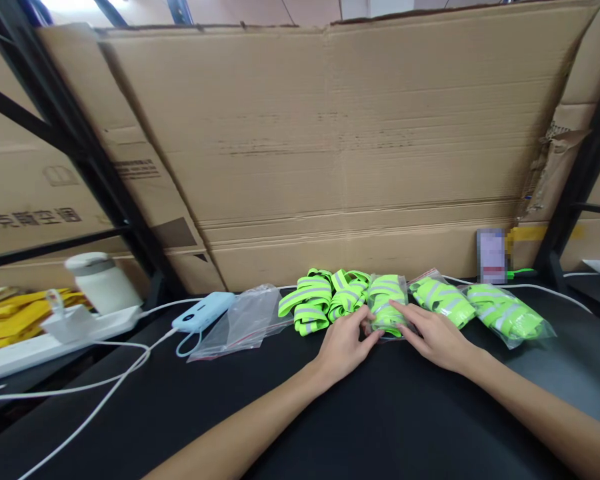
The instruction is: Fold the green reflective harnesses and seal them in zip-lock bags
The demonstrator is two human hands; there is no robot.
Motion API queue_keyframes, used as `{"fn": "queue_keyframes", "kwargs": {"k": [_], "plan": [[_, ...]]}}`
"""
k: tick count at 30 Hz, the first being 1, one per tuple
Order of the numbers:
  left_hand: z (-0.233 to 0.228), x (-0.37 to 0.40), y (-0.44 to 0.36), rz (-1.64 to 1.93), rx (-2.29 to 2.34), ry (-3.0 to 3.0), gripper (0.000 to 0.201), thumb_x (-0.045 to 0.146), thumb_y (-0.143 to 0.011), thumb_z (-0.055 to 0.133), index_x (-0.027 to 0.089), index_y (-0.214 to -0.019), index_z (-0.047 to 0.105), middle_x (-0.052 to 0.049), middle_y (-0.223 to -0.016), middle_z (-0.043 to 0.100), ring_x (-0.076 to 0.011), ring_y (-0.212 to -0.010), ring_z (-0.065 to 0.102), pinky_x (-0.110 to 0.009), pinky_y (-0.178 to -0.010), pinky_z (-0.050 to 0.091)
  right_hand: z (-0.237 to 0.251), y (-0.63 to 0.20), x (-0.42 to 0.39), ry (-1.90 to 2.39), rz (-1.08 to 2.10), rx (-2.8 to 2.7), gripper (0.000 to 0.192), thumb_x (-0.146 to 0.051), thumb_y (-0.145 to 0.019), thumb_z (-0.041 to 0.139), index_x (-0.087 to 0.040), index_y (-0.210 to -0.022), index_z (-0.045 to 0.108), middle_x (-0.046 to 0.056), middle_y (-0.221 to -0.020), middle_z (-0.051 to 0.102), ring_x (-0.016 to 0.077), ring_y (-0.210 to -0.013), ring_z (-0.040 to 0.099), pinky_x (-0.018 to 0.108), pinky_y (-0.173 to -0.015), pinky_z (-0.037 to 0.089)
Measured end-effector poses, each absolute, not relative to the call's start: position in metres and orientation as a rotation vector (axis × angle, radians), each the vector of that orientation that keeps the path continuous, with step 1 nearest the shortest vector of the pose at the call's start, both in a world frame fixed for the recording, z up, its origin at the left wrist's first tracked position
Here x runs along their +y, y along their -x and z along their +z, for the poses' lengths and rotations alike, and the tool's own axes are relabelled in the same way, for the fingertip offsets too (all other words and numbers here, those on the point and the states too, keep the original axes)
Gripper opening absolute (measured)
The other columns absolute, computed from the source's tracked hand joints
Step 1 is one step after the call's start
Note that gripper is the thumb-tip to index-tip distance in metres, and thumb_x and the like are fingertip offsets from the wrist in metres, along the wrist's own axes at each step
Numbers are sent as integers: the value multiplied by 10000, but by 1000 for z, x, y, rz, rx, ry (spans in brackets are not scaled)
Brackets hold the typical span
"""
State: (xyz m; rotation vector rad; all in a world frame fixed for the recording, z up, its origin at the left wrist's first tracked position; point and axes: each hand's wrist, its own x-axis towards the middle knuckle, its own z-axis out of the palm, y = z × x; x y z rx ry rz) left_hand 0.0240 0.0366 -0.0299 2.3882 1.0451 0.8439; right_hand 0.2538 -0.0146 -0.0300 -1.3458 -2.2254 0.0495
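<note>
Between my two hands is a clear plastic bag holding a folded neon-yellow reflective strap (386,297). My left hand (344,341) grips its lower left edge, thumb and fingers closed around the plastic. From the right, my right hand (433,335) grips the opposite edge with its fingers over the front. Part of the bag's lower side is covered by my fingers. Loose reflective straps (312,300) lie bundled just left of my left hand. Two more bagged reflective straps, one nearer (445,300) and one farther right (505,313), rest beyond my right hand.
Empty clear zip bags (253,320) lie beside a light blue power bank (205,311). At left are a white power strip (87,333), cables, a white bottle (105,283) and yellow packages (15,320). A phone (491,255) leans against the cardboard wall (340,133).
</note>
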Motion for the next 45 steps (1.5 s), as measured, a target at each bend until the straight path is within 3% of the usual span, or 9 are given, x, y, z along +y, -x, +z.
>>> {"fn": "queue_keyframes", "kwargs": {"k": [6,9,14,19,23,27,35,45], "plan": [[-35,42,-23,889,1018,-2299,114,219,-834,663,209,-869,555,63,-629,588,-127,-552,538,-209,-530,340,-31,-253,-16,1292,88,-2220,526,-366,-996,508,-210,-1496,457,99,-1100,668,199,-773,653,319,-718,544],[-37,44,-24,912,964,-2292,102,188,-832,642,204,-826,541,65,-617,565,-118,-546,535,-204,-532,345,-33,-253,-14,1273,115,-2186,475,-298,-988,489,-205,-1453,509,88,-1049,666,176,-715,623,300,-684,518],[-37,46,-28,930,937,-2288,133,137,-809,631,192,-741,532,56,-623,563,-108,-553,535,-202,-548,367,-40,-251,-8,1287,210,-2050,333,-201,-941,490,-191,-1240,635,45,-877,657,150,-606,553,260,-595,441],[-34,45,-30,943,927,-2217,135,114,-794,623,182,-705,547,49,-589,585,-108,-544,554,-198,-550,389,-44,-247,-7,1300,219,-2012,215,-132,-889,478,-199,-1045,611,37,-857,655,165,-670,595,255,-633,440],[-36,44,-30,948,905,-2266,132,134,-812,605,184,-707,542,46,-592,576,-107,-539,548,-196,-544,382,-42,-246,-8,1302,216,-2033,245,-123,-881,467,-212,-1075,588,21,-846,640,162,-659,591,255,-632,426],[-39,46,-29,948,878,-2285,133,174,-833,609,187,-721,538,45,-603,568,-104,-539,539,-194,-537,380,-38,-246,-11,1329,193,-2058,279,-197,-858,582,-220,-1136,587,-31,-718,554,155,-587,532,239,-573,375],[-33,42,-28,937,893,-2365,203,297,-836,676,192,-725,543,56,-552,534,-100,-501,497,-191,-517,361,-43,-249,-8,1375,145,-2047,97,-163,-879,564,-212,-962,576,-7,-779,610,138,-576,524,230,-573,365],[-33,41,-28,924,937,-2401,290,355,-889,623,197,-677,503,59,-508,509,-96,-468,466,-197,-504,338,-34,-246,-13,1347,108,-2071,209,-243,-859,650,-219,-1066,636,-26,-713,569,143,-571,515,237,-562,357]]}}
